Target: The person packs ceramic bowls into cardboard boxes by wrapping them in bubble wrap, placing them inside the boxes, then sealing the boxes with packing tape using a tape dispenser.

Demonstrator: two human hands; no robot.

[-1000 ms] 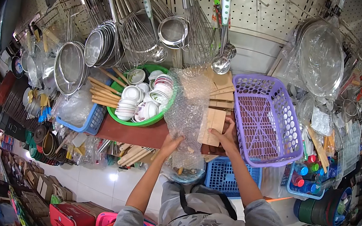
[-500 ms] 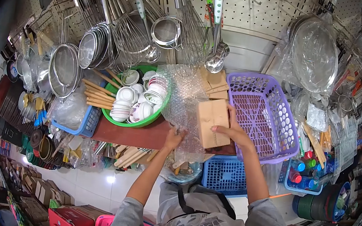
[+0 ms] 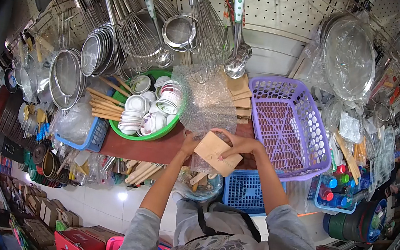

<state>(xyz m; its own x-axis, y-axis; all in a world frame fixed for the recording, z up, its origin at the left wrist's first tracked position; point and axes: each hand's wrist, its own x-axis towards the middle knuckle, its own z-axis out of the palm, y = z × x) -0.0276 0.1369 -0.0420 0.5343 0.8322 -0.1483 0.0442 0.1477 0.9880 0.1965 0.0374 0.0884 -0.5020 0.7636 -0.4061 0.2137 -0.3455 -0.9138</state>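
While the right hand (image 3: 239,144) carries the small brown cardboard box (image 3: 216,152) above the front edge of the reddish-brown surface (image 3: 148,151), its thumb presses the box's upward face and the other fingers wrap over the far side. Clamped this way, the box probably stays steady in one hand, tilted with a corner toward the body. The left hand (image 3: 189,144) is close against the box's left corner, by the near part of the bubble wrap (image 3: 208,101); its fingertips are partly hidden, so I cannot tell whether they are together or pinching the plastic.

The sheet lies from the back edge toward the front edge, perhaps spread in this gap because the green basin (image 3: 176,120) of small bowls (image 3: 134,104) fills the left part and the purple plastic basket (image 3: 324,168) takes the right, its near side at the front edge. Brown cardboard pieces (image 3: 241,91) sit toward the back edge, between wrap and basket.

Both forearms reach forward from grey sleeves; the right one slants inward, its wrist bent left over the box, while the left runs straighter, elbow low.
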